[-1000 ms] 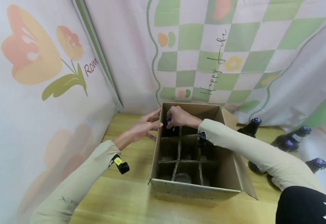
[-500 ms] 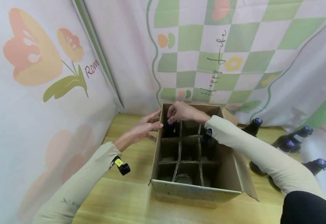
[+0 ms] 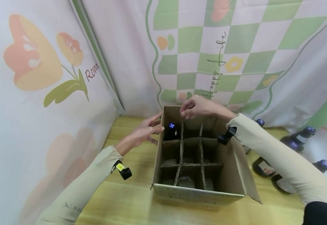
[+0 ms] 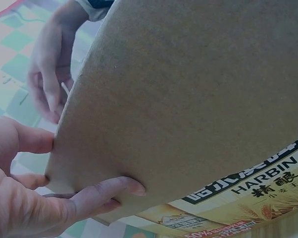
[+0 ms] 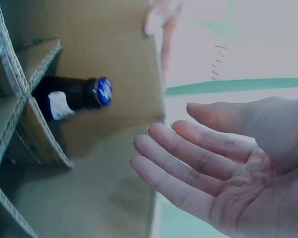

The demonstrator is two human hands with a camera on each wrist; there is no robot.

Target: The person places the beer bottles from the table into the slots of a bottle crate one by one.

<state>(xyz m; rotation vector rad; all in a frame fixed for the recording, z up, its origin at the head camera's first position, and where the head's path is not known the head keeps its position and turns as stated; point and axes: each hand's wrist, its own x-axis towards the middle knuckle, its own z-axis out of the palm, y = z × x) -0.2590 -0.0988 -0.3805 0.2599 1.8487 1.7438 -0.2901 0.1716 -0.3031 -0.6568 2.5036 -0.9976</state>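
An upright cardboard box (image 3: 197, 195) with corrugated dividers stands on the table. In its back left compartment is a dark glass bottle (image 5: 79, 96) with a blue cap (image 3: 171, 125). My left hand (image 3: 142, 132) rests against the box's left side near the back corner, fingers spread. In the left wrist view its fingertips touch the brown outer wall (image 4: 178, 99). My right hand (image 3: 198, 107) hovers over the back of the box, apart from the bottle. The right wrist view shows its fingers extended, palm bare.
Several dark bottles with blue caps (image 3: 294, 144) stand right of the box, partly behind my right sleeve (image 3: 287, 165). An open flap (image 3: 247, 175) sticks out on the box's right. Patterned curtains (image 3: 190, 40) hang behind and at left.
My right hand has let go of the bottle's top and moved up and to the right, leaving the bottle in its compartment. The left hand stays at the box's side.
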